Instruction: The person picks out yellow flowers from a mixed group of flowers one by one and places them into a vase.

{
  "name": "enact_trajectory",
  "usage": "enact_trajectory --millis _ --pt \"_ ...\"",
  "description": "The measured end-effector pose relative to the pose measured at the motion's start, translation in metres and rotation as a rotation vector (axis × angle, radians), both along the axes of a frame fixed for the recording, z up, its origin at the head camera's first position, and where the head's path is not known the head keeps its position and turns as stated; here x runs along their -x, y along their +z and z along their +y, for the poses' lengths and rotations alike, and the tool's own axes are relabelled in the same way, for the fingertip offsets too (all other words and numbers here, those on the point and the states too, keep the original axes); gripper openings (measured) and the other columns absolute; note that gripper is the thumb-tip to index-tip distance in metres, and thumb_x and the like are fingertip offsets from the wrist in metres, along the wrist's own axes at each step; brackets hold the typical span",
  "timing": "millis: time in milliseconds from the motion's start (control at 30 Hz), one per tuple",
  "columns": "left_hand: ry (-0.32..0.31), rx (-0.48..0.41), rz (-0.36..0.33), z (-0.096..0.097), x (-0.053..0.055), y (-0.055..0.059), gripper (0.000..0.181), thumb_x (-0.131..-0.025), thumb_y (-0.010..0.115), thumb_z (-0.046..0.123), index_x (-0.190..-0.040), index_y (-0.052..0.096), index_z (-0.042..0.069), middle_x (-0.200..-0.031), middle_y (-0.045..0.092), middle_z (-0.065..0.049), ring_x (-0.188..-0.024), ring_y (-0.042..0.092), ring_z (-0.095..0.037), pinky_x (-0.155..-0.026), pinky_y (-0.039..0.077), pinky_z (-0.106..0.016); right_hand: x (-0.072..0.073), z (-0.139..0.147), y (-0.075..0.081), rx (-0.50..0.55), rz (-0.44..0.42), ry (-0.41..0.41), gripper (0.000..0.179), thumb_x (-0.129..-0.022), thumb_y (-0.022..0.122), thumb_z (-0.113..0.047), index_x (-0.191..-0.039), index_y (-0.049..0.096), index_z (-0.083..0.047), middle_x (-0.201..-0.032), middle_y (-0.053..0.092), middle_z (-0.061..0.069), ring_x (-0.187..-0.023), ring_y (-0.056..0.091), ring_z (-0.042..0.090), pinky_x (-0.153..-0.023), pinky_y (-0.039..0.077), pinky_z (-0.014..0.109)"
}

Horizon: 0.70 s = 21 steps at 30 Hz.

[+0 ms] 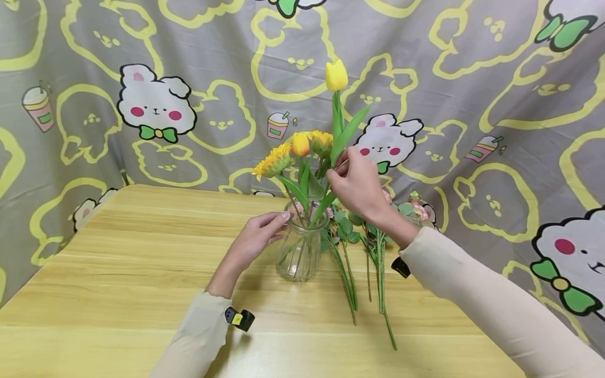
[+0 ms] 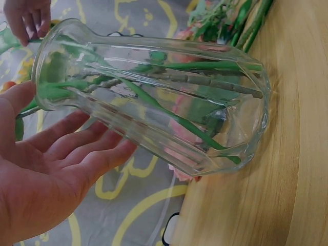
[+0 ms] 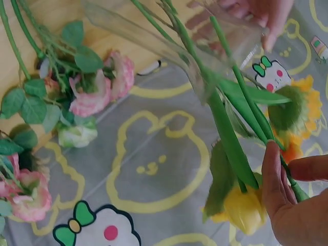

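Note:
A clear ribbed glass vase (image 1: 299, 265) stands upright on the table with several flower stems inside. Out of its mouth rise yellow sunflowers (image 1: 275, 161) and an orange-yellow tulip (image 1: 300, 145). My left hand (image 1: 257, 233) is at the vase's left side; in the left wrist view its thumb touches the rim and the fingers lie loosely along the glass. My right hand (image 1: 360, 184) pinches the green stem of a yellow tulip (image 1: 336, 76), held upright above the vase's right side. The cut end of that stem (image 3: 225, 41) overlaps the vase in the right wrist view.
Pink roses (image 3: 92, 95) with long green stems (image 1: 382, 273) lie on the wooden table (image 1: 142, 252), right of the vase. Behind the table hangs a grey cloth (image 1: 227, 47) printed with cartoon bears. Black wrist straps (image 1: 240, 318) sit over the sleeves.

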State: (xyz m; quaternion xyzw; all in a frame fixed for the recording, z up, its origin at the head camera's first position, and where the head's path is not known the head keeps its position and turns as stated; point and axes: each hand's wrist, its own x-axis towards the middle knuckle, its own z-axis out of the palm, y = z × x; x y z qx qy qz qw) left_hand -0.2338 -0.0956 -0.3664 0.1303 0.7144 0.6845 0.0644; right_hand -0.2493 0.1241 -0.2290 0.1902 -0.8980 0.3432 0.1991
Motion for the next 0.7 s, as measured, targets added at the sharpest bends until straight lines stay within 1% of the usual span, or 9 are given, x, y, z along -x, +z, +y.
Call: enact_trajectory --millis 67,300,467,700 --pt "-0.003 -0.003 -0.002 0.000 0.000 0.000 0.063 -0.102 0.057 0.049 -0.143 0.055 0.001 -0.148 0.054 -0.014 -0.138 0.052 -0.033 -0.112 0.049 -0.041 -0.001 -0.001 -0.005 -0.008 -0.012 0.004 0.010 -0.094 0.059 -0.008 -0.103 0.057 -0.003 -0.082 0.071 0.009 -0.062 0.065 0.022 -0.057 0.051 0.033" --pt "-0.004 -0.007 -0.009 0.000 0.000 0.000 0.064 -0.102 0.057 0.050 -0.143 0.054 0.001 -0.149 0.052 -0.015 -0.139 0.051 -0.033 -0.113 0.049 -0.042 -0.004 -0.007 -0.021 -0.023 -0.031 0.026 0.008 -0.098 0.061 -0.009 -0.101 0.058 -0.002 -0.082 0.069 0.009 -0.062 0.064 0.020 -0.059 0.055 0.032" --pt "-0.002 -0.010 -0.009 0.000 0.000 0.001 0.064 -0.102 0.057 0.050 -0.143 0.055 0.001 -0.149 0.053 -0.015 -0.139 0.051 -0.033 -0.112 0.049 -0.041 -0.007 -0.010 -0.030 -0.016 -0.062 0.043 0.007 -0.099 0.059 -0.010 -0.101 0.058 -0.003 -0.080 0.067 0.009 -0.059 0.062 0.020 -0.055 0.053 0.031" --pt "0.001 -0.012 -0.011 -0.001 0.000 0.000 0.062 -0.102 0.057 0.048 -0.142 0.055 0.001 -0.148 0.054 -0.015 -0.138 0.052 -0.033 -0.112 0.049 -0.041 -0.007 -0.011 -0.041 -0.050 -0.058 0.033 0.009 -0.100 0.059 -0.013 -0.095 0.059 -0.006 -0.075 0.065 0.007 -0.056 0.059 0.019 -0.053 0.050 0.031"
